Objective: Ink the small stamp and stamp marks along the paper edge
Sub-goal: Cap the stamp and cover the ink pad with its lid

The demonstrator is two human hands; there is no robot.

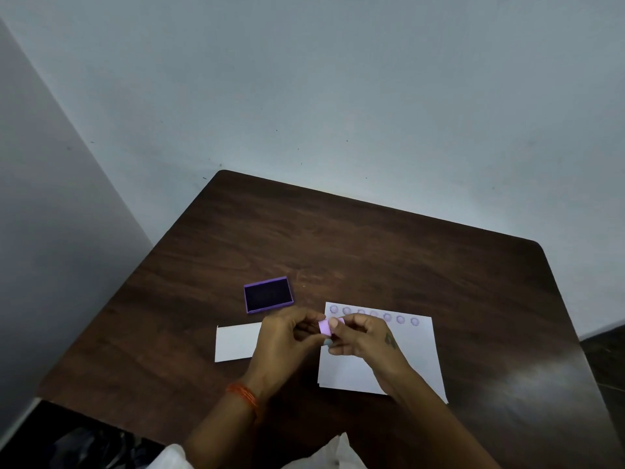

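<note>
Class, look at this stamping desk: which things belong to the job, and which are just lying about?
Part of the job:
stamp, held by both the left hand and right hand
ink pad, open
paper with a row of marks

Lying about:
small card

The tabletop (389, 252) is dark brown with a wood-grain pattern and a pale sheen toward four o'clock. The ink pad (268, 294) has a violet-purple frame around a near-black inked centre. The small stamp (327, 325) is pale lilac-pink. The paper (411, 353) is white, carrying a row of faint purple ring-shaped marks (373, 314) along its twelve o'clock edge. A second sheet (236, 341) at nine o'clock is plain white. Orange-red bangles (242, 394) circle the left wrist, and a small dark tattoo (390, 340) marks the right hand (363, 336). The wall (338, 96) is pale grey-blue with scattered dark specks.
</note>
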